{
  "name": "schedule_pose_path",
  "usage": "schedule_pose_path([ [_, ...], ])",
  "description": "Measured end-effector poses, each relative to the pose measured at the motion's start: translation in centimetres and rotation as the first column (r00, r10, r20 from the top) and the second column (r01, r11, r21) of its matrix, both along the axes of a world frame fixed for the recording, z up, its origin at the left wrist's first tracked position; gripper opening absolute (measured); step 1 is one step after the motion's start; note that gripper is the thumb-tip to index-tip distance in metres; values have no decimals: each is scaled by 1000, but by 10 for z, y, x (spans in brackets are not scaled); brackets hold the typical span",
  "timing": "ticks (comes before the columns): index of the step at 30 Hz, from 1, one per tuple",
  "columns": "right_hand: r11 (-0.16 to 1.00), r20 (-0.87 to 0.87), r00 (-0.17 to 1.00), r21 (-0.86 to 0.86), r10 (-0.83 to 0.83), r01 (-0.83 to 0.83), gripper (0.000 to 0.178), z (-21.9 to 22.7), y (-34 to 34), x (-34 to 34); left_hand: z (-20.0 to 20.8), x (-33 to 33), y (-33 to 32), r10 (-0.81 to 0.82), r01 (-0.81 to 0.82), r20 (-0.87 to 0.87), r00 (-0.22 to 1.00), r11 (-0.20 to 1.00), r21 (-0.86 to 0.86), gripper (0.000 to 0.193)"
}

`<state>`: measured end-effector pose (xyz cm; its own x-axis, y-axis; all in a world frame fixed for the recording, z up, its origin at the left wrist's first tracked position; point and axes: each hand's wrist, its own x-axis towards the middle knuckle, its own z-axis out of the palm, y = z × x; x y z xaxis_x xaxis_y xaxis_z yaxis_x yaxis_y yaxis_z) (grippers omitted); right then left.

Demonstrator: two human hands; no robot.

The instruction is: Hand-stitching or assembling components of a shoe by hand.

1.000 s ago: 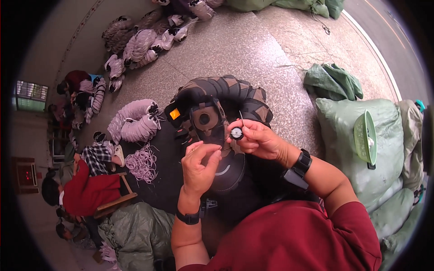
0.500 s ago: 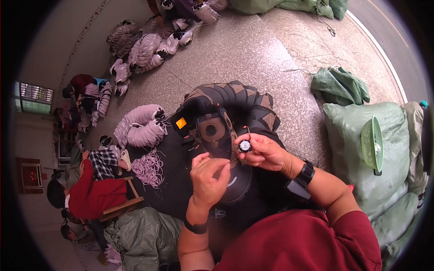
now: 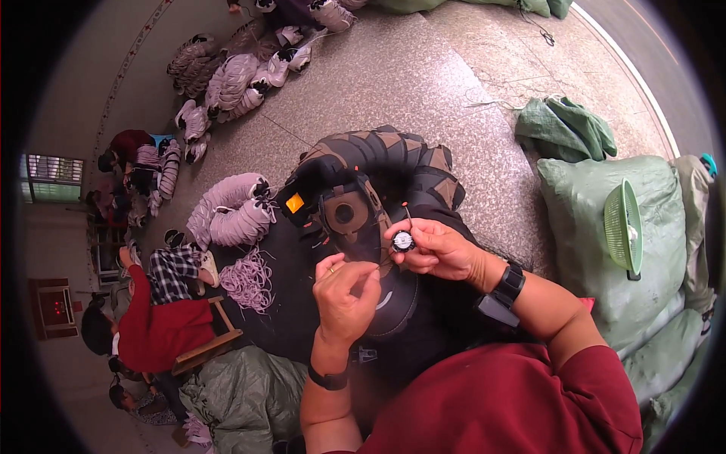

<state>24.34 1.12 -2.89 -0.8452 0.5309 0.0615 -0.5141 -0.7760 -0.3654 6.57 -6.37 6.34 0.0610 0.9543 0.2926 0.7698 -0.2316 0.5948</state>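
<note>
Between the thumb and fingers of my right hand is a small round dial, black-rimmed with a white face. My left hand is close beside it on the left, thumb and index finger pinched together; whatever they hold is too fine to make out. Just beyond both hands lies a black and brown shoe upper with an orange patch. Behind it curves a nested row of similar shoe uppers. Dark cloth covers my lap under them.
Pale lilac nested uppers and a heap of lilac laces lie to the left. Co-workers sit there, one in a red top. Stuffed green sacks stand at right, a green basket on top.
The dial and both hands have shifted slightly left in the picture, along with most of the scene. My right hand keeps its hold on the dial, and my left stays pinched.
</note>
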Motion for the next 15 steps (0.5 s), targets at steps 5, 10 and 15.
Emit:
schedule_pose_path([
  [5,1000,25,1000,24,-9,8,39,-1,0,0,1,2,0,5,-5,-6,1000,1000,2,6],
  [10,999,58,998,34,-18,16,40,-4,0,0,-2,4,1,-6,6,7,1000,1000,7,6],
  [15,999,58,998,35,17,-19,39,-6,-2,-3,-6,7,3,-38,38,-2,999,999,-6,4],
])
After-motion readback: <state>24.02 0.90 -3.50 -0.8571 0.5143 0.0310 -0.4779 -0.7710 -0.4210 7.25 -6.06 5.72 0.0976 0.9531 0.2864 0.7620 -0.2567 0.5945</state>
